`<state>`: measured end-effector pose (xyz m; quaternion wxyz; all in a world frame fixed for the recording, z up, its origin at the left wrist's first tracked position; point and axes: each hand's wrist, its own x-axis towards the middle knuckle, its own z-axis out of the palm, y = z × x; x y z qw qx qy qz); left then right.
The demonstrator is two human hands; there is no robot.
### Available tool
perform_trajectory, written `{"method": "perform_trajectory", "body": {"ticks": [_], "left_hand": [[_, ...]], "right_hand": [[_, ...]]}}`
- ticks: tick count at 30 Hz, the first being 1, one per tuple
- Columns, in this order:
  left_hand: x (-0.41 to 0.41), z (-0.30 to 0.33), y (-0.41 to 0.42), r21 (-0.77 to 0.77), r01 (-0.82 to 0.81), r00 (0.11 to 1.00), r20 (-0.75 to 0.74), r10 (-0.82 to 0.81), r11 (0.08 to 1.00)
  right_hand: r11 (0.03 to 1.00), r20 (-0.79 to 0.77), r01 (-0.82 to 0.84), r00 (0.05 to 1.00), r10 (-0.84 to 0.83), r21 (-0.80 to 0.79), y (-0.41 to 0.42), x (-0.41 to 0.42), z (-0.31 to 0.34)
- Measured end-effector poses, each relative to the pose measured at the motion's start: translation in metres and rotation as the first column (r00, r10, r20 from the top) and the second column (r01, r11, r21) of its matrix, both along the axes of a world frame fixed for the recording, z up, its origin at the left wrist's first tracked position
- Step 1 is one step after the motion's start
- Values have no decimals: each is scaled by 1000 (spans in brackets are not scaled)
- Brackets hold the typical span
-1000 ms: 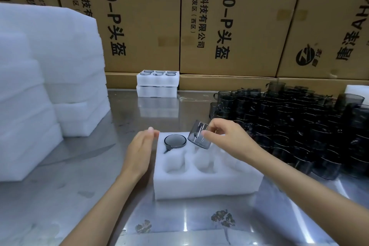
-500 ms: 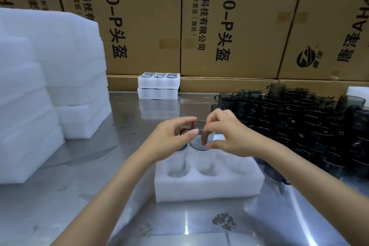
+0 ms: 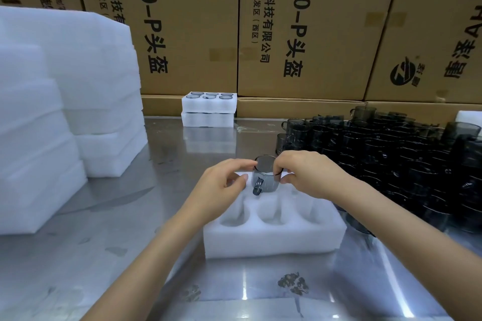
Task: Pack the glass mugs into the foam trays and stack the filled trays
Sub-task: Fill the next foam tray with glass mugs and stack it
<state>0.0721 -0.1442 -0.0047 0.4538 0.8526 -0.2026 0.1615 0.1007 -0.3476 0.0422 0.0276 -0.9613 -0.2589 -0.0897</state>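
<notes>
A white foam tray (image 3: 271, 240) with round pockets lies on the steel table in front of me. A smoky glass mug (image 3: 265, 177) stands upright over the tray's back middle pocket, its handle facing me. My right hand (image 3: 310, 173) pinches the mug's rim and side. My left hand (image 3: 221, 182) touches the rim from the left and covers the back left pocket. The three front pockets hold nothing. A mass of dark glass mugs (image 3: 396, 161) fills the table to the right.
Two filled foam trays (image 3: 208, 109) are stacked at the back against cardboard boxes (image 3: 300, 28). Tall stacks of foam trays (image 3: 60, 107) stand on the left. Another foam piece (image 3: 469, 116) peeks in at the far right.
The mug went from tilted in my right hand to upright over the back middle pocket. My left hand left the tray's edge and came up to the mug's rim.
</notes>
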Motion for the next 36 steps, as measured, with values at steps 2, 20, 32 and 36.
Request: {"method": "perform_trajectory", "body": {"ticks": [2,20,32,36], "left_hand": [[2,-2,0,57,-8,1000,6,7,998],[-2,1,-3,403,-41,998,59,19,914],[-1,2,-4,650,31,999,-9,-33,759],[1,-6,-2,537,50,999,-23,-44,842]], "right_hand": [[999,16,19,1000,-19,-32,0,1,-3],[987,-154,-50,985,73,151,-5,-15,-18],[995,-283,-73,955,91,74,2,-24,-43],[994,-262,-61,961,84,93,1,-23,-46]]}}
